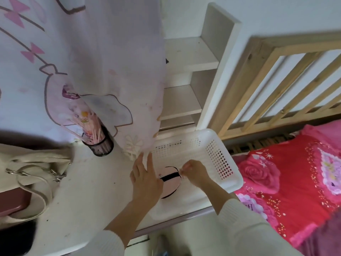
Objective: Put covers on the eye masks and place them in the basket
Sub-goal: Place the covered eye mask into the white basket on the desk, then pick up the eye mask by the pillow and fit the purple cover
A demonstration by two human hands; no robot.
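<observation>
Left hand point(145, 179) flat, fingers spread, on eye mask point(170, 183); right hand point(194, 172) pinches its strap.

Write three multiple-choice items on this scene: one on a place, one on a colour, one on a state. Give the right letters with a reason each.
1. Where is the eye mask?
A. in the basket
B. on the bed
C. on the shelf

2. What colour is the mask's strap?
A. white
B. black
C. red

3. How is the left hand?
A. fisted
B. holding the bag
C. spread flat on the mask

Key: 1 A, the mask lies inside the white basket walls. 2 B, a dark band crosses the pink mask. 3 C, its fingers are spread while the right hand pinches at the strap end.
</observation>
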